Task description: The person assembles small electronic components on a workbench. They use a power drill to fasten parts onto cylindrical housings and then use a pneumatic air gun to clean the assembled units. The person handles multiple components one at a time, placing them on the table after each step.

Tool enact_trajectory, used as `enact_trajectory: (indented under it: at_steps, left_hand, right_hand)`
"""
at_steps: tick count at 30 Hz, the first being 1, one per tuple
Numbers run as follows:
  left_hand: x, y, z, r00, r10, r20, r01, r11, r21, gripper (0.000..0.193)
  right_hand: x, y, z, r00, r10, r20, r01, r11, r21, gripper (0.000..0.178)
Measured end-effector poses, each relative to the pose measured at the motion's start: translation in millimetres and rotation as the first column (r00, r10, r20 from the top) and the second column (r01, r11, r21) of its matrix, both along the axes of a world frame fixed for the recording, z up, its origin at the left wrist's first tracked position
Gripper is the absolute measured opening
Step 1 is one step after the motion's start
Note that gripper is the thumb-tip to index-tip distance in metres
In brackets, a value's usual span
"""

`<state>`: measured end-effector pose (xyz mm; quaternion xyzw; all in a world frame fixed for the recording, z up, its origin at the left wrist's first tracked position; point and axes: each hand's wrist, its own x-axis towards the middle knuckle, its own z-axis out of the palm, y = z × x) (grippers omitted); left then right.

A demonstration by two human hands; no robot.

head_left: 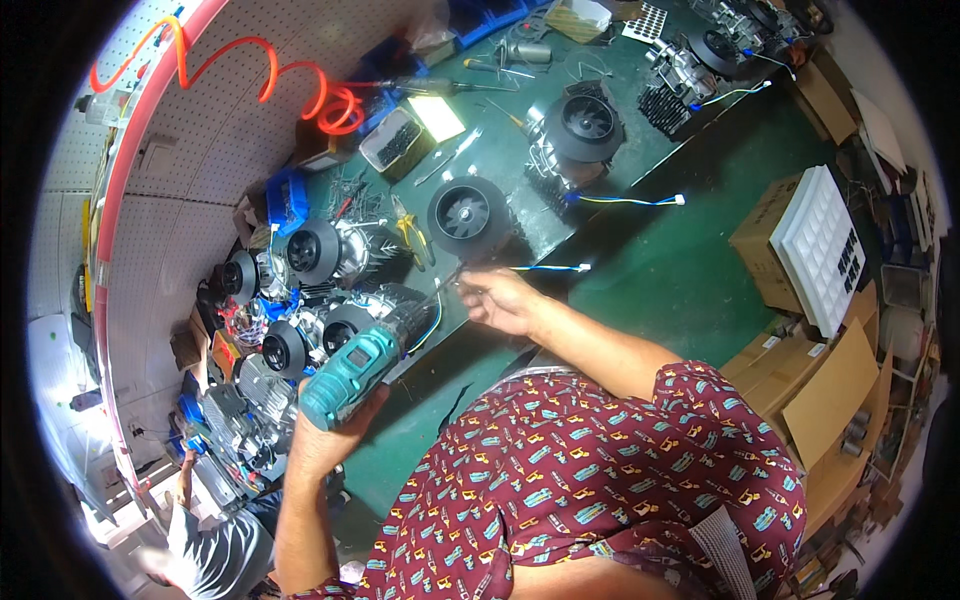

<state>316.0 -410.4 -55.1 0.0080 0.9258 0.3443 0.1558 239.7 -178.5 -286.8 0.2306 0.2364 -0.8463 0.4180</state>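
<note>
My left hand (332, 440) is wrapped round the grip of a teal cordless drill (350, 375). Its long thin bit slants up to the fingertips of my right hand (500, 302). Those fingers are pinched together at the bit's tip; whatever lies between them is too small to make out. Just beyond them on the bench stands a motor unit with a round black fan housing (467, 215). A cable with a white plug (585, 267) sticks out beside my right hand. Yellow-handled pliers (408, 232) lie left of the housing.
Several similar fan units (315, 250) crowd the left; another unit (585, 125) stands farther back. A bin of small dark parts (392, 142) and an orange coiled hose (340, 110) are behind. Cardboard boxes (770, 250) stand right. Another person (215, 550) works at lower left.
</note>
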Motion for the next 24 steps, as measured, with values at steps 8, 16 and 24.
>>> enact_trajectory:
  at_steps: [8, 16, 24]
  left_hand:
    - [-105, 35, 39, 0.939, -0.307, 0.155, 0.315, 0.949, -0.028, 0.032]
    - [-122, 37, 50, 0.914, -0.348, 0.211, 0.372, 0.924, -0.087, 0.03]
    - [-124, 48, 56, 0.904, -0.334, 0.268, 0.371, 0.923, -0.101, 0.031]
  right_hand:
    - [-25, 79, 30, 0.493, 0.647, -0.582, 0.659, 0.16, 0.735, 0.027]
    - [-30, 77, -5, 0.379, 0.748, -0.545, 0.679, 0.176, 0.713, 0.02]
    - [-28, 77, -13, 0.341, 0.76, -0.553, 0.694, 0.193, 0.693, 0.018]
